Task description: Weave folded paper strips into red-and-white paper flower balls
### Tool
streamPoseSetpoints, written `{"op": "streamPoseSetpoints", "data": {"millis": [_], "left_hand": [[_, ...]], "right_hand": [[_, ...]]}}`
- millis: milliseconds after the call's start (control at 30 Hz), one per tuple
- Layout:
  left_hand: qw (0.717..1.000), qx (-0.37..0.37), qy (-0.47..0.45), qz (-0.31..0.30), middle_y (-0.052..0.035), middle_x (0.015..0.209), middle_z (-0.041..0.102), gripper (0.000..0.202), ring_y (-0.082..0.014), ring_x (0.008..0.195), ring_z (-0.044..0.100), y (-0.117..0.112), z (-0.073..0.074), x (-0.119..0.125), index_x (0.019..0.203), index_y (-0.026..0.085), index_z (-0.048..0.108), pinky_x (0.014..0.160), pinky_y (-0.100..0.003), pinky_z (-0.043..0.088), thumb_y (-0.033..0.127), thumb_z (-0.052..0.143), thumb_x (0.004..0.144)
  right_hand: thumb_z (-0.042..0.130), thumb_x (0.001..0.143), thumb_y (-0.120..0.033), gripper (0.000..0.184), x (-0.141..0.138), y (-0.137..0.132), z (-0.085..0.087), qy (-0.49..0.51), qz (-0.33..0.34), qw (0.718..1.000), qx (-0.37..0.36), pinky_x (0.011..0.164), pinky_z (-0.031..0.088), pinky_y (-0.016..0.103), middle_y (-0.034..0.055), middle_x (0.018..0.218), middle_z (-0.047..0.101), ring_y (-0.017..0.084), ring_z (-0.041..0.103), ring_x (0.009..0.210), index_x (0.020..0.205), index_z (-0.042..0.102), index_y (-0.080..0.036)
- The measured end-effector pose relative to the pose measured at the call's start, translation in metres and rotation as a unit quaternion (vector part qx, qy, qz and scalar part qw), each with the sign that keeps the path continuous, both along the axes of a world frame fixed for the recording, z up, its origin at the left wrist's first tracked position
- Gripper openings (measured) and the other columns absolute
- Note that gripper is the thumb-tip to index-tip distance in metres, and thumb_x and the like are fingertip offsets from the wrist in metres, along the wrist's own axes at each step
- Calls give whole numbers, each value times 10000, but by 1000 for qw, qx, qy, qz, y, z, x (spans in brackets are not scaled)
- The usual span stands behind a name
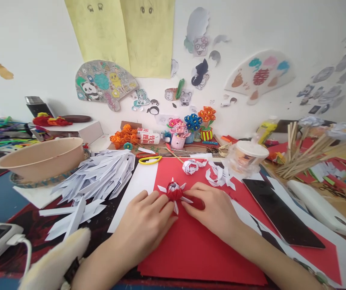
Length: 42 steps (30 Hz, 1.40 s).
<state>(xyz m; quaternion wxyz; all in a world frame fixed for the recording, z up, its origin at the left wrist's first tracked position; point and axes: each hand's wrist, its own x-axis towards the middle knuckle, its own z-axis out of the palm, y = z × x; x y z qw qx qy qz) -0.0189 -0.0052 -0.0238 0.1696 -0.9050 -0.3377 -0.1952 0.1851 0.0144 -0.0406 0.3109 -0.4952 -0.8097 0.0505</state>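
Observation:
A small folded paper flower (174,191), red around a white and dark swirled centre, has white pointed strips sticking out around it. It is held over a stack of red paper (197,249). My left hand (149,217) is closed, its curled fingers against the flower's left side; the fingertips are partly hidden. From the right, my right hand (215,207) pinches a white strip of the flower between thumb and forefinger. Just beyond the hands lie a white paper rose (190,166) and some loose curled white paper strips (219,176).
At the left, a pile of folded white paper strips (100,175) lies beside a beige basin (42,159). Yellow-handled scissors (150,160) rest behind the red paper. A black phone (281,211) and a lidded cup (249,155) are on the right, near wooden sticks (308,151).

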Motion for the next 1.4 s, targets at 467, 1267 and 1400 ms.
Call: {"op": "streamPoseSetpoints", "data": {"millis": [467,1267,1400], "left_hand": [[969,-96,-153,166,-5,749,693,260,-182,661,632,5,2,-12,847,220,648,572,-274,404,421,519,950],[946,-67,-317,-2,33,824,696,91,-93,686,624,0,7,-9,937,219,594,646,-177,494,131,579,918],[944,-70,-321,-19,31,806,687,140,-85,708,634,1,9,-10,912,211,603,654,-163,479,83,549,922]], "right_hand": [[550,926,-129,168,8,6,-4,74,46,994,67,583,470,243,-1,735,661,135,635,641,787,620,-193],[600,936,-187,186,7,-1,14,146,117,969,159,797,547,250,70,1012,679,164,662,929,1109,667,-184],[640,909,-339,355,10,-1,16,156,142,973,90,901,525,290,56,1123,639,185,618,1054,1255,617,-264]]}}
